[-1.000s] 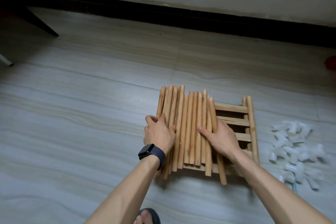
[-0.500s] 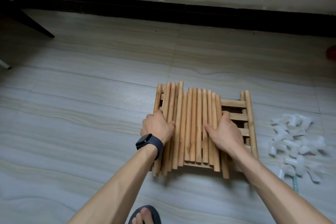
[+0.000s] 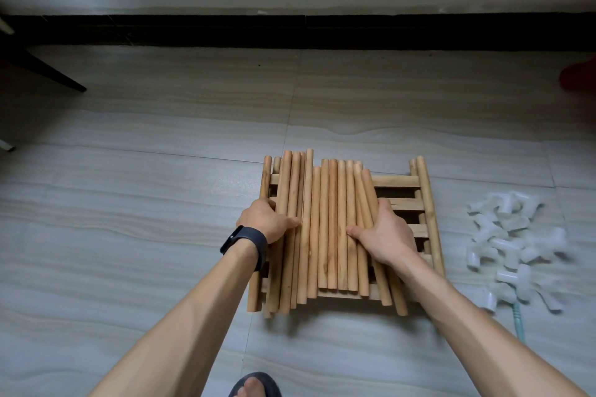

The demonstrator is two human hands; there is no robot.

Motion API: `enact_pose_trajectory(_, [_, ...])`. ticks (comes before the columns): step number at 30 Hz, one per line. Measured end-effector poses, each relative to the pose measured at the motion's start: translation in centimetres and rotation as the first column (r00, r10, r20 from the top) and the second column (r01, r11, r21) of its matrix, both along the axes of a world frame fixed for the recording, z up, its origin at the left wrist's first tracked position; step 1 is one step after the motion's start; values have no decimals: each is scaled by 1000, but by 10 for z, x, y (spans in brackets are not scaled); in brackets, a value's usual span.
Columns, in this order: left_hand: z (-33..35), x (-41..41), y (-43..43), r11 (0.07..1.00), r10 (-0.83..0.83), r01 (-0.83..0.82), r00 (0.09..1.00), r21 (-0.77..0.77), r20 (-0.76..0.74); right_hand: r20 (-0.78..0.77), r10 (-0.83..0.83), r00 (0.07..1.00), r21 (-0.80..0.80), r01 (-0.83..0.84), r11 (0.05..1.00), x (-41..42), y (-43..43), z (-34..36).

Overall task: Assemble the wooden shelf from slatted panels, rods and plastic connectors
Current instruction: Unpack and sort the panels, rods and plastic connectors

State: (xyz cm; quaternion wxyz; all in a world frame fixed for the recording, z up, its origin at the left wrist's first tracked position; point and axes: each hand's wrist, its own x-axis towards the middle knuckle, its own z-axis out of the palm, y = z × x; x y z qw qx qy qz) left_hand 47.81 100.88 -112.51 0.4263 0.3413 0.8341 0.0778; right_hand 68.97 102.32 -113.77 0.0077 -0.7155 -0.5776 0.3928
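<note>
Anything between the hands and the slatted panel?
Yes. The loose rods lie piled across the left and middle of the panel. The left hand grips the pile's left edge and the right hand presses on its right side. Only the panel's right part is bare.

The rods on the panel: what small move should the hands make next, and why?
Probably squeeze the rods together and lift them off to the floor. They lie loose and uneven across the slatted panel, the left hand and right hand flank the bunch, and the panel cannot be used while covered.
</note>
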Motion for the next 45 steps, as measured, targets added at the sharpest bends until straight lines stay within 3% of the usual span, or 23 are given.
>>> enact_pose_trajectory(8, [1, 11, 10, 998, 53, -56, 996, 41, 68, 15, 10, 1000, 25, -10, 1000, -6, 1, -1])
enact_pose_trajectory(18, [-1, 4, 19, 1000, -1, 0, 995, 8, 95, -214, -196, 957, -98, 178, 979, 8, 4, -2])
enact_pose_trajectory(25, [3, 9, 18, 999, -20, 17, 993, 29, 113, -282, -181, 942, -88, 162, 983, 14, -3, 4])
enact_pose_trajectory(30, [7, 20, 21, 983, -179, 181, 981, 14, -71, -284, -174, 943, -93, 154, 984, 11, -7, 2])
enact_pose_trajectory(34, [6, 26, 23, 979, -200, 204, 971, 11, -130, -305, -184, 934, -101, 160, 982, 13, -6, -1])
enact_pose_trajectory(45, [4, 3, 25, 994, -111, 110, 994, 14, 10, -327, -188, 926, -122, 156, 980, 16, -4, -4])
